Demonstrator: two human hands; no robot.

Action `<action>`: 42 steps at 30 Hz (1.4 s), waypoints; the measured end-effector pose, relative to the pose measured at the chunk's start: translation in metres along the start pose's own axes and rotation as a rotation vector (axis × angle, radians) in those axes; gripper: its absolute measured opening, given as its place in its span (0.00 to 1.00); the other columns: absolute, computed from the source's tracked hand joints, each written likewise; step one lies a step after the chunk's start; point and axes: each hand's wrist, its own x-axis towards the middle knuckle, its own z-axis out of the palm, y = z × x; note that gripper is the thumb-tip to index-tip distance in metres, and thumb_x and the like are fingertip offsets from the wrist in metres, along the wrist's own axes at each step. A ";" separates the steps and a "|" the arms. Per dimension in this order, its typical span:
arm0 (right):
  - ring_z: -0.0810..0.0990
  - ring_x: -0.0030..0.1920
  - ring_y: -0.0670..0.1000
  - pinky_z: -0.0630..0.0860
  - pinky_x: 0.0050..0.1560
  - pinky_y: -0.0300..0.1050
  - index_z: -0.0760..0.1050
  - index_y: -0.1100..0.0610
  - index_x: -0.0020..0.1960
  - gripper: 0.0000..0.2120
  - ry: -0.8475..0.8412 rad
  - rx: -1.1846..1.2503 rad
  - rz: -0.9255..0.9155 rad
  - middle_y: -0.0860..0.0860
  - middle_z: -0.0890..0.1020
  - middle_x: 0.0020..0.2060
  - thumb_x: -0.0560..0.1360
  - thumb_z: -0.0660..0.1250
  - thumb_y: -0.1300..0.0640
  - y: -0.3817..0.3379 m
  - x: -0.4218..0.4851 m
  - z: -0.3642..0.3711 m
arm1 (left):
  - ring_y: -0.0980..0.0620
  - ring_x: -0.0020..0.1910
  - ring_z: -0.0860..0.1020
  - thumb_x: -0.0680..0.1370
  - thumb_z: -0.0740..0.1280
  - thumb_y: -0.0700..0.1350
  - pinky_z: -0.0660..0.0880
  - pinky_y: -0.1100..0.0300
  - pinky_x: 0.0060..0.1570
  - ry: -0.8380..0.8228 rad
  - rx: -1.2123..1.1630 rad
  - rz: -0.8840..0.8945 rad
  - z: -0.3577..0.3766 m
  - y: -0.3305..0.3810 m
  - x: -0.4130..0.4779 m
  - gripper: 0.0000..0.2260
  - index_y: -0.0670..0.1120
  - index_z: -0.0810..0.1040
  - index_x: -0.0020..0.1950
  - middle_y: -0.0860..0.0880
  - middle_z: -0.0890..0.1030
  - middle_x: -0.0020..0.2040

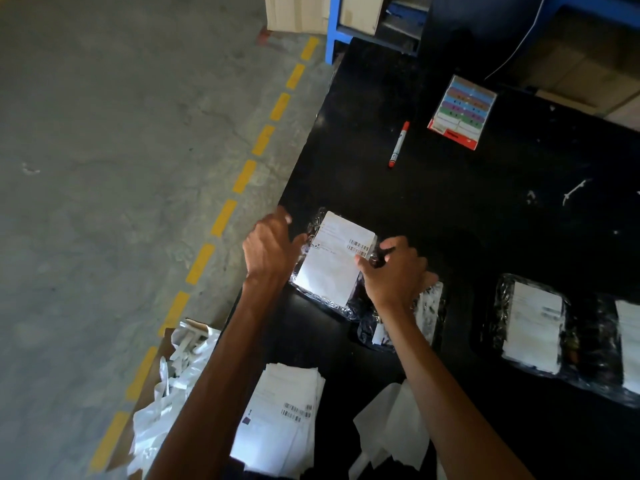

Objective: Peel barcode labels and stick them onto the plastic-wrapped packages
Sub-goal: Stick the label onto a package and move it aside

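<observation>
Package (323, 300) flat on table (450, 202), near its left edge, label (332, 265) laid on top. Light, limp, slick in its wrap; best pinched at edges. Right hand (394, 268) clamped on right edge; left hand (270, 247) thumbing left edge, grip unclear.

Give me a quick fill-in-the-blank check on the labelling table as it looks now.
The marker lies on the ____ table. The label on the package between the left hand and right hand is ____. The dashed floor line is ____.
Missing: black; white; yellow.
</observation>
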 end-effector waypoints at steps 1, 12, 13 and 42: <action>0.75 0.61 0.56 0.64 0.60 0.55 0.74 0.47 0.58 0.23 0.044 -0.024 -0.100 0.51 0.80 0.56 0.68 0.76 0.41 0.002 -0.005 0.004 | 0.44 0.53 0.81 0.76 0.72 0.53 0.78 0.51 0.48 0.019 0.000 0.128 0.003 0.000 -0.001 0.17 0.48 0.75 0.62 0.46 0.82 0.54; 0.38 0.81 0.56 0.52 0.78 0.63 0.42 0.47 0.81 0.29 -0.139 -0.200 -0.548 0.53 0.41 0.81 0.84 0.46 0.44 0.027 -0.024 0.042 | 0.44 0.81 0.40 0.84 0.40 0.60 0.48 0.44 0.79 -0.169 0.260 0.623 0.057 -0.024 -0.013 0.27 0.54 0.43 0.82 0.45 0.40 0.82; 0.38 0.81 0.56 0.53 0.78 0.63 0.42 0.46 0.81 0.29 -0.140 -0.200 -0.545 0.53 0.41 0.81 0.83 0.46 0.44 0.026 -0.024 0.042 | 0.44 0.81 0.41 0.84 0.39 0.60 0.49 0.43 0.79 -0.162 0.273 0.621 0.057 -0.023 -0.014 0.27 0.54 0.43 0.82 0.45 0.41 0.82; 0.57 0.79 0.52 0.58 0.77 0.49 0.43 0.50 0.82 0.43 -0.085 0.643 -0.085 0.51 0.54 0.81 0.79 0.69 0.55 0.140 0.015 -0.118 | 0.44 0.76 0.64 0.79 0.60 0.59 0.69 0.42 0.71 -0.161 -0.619 0.322 0.061 0.180 -0.114 0.36 0.46 0.49 0.81 0.43 0.61 0.78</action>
